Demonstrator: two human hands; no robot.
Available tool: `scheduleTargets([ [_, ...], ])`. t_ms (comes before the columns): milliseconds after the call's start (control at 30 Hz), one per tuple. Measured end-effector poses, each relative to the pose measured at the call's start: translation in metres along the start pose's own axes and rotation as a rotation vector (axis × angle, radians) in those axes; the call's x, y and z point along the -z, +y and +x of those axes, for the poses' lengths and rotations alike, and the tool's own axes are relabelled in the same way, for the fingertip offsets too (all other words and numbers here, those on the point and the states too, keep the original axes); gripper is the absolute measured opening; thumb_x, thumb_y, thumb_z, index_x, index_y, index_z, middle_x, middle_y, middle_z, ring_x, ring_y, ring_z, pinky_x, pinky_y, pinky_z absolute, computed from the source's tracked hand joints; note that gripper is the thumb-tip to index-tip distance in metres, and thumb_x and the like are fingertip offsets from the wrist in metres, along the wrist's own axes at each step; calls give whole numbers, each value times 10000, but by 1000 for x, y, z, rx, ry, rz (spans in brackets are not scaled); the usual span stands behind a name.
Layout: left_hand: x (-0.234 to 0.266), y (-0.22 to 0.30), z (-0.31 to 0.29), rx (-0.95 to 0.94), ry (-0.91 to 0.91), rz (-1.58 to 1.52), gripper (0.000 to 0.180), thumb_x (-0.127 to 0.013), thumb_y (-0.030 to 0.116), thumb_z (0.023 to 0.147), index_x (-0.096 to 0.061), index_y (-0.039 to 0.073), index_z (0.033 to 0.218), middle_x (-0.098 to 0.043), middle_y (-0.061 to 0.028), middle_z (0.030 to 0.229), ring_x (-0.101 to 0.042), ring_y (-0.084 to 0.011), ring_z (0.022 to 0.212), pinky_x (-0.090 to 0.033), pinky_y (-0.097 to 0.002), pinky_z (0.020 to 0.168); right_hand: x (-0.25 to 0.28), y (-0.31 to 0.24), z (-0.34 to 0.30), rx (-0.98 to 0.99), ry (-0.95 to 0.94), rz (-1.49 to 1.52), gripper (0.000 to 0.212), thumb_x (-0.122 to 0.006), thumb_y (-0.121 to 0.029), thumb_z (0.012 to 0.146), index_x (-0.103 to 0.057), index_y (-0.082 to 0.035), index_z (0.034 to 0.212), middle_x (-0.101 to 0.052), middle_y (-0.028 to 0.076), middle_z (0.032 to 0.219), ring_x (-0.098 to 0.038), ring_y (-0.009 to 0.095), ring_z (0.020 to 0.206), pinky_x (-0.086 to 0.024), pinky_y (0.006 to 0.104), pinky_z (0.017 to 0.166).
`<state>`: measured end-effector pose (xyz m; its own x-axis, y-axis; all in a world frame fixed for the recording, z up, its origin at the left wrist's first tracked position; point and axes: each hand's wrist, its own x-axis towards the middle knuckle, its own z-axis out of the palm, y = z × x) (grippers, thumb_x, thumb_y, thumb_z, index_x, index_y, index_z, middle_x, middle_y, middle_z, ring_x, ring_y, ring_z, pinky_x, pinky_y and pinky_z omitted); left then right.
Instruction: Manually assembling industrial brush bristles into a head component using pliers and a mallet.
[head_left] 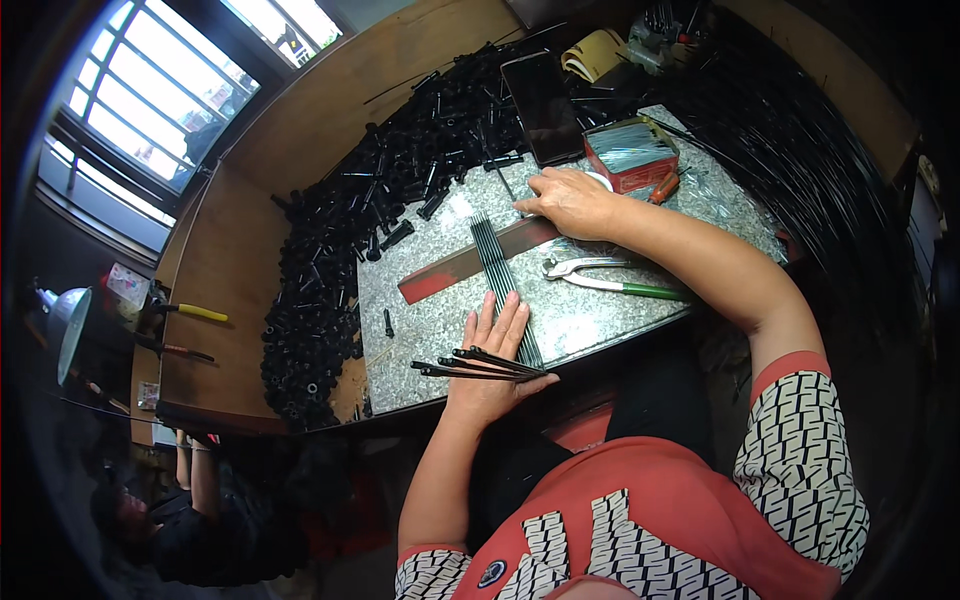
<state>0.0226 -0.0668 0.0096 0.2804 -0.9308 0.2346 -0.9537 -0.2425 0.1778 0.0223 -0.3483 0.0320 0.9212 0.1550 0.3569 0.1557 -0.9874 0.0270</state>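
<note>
**Hands working thin rods on a stone slab**

The left hand (490, 365) is lying flat, fingers extended, at the near edge of the speckled grey stone slab (440, 330), its thumb pinching a few thin black metal rods (470, 365) that are jutting left. The right hand (570, 200) is reaching far, palm down and unclenched, pressing on the dark red flat bar (470, 262) lying across a row of black rods (500, 280). Green-handled pincers (610, 280) are lying just right.

Past my work I see a heap of short black tubes (400, 190) along the wooden bench (225, 290), a dark phone (545, 105), a red box (632, 152), green-handled pincers (610, 280) on the stone slab (590, 320), a yellow-handled tool (200, 312), and a bright window (160, 90).
</note>
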Motion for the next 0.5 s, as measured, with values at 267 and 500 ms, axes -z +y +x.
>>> scheduleTargets([
  [267,2,2,1,3,-14,30,1016,-806,489,619,-343,36,1402,-302,-155,1489,-224,-397,1392,-258,-560,1085,-1,1,-1,4,9,6,343,-498,-112,846,-663,-154,1144,-587,131,985,-577,300,958,-473,409,816],
  [500,-1,0,1,-5,-15,42,998,-777,525,645,-356,13,1392,-306,-163,1486,-211,-397,1397,-240,-555,1093,-6,4,-2,41,61,14,340,-495,-118,850,-661,-151,1144,-578,126,960,-579,296,951,-476,410,802],
])
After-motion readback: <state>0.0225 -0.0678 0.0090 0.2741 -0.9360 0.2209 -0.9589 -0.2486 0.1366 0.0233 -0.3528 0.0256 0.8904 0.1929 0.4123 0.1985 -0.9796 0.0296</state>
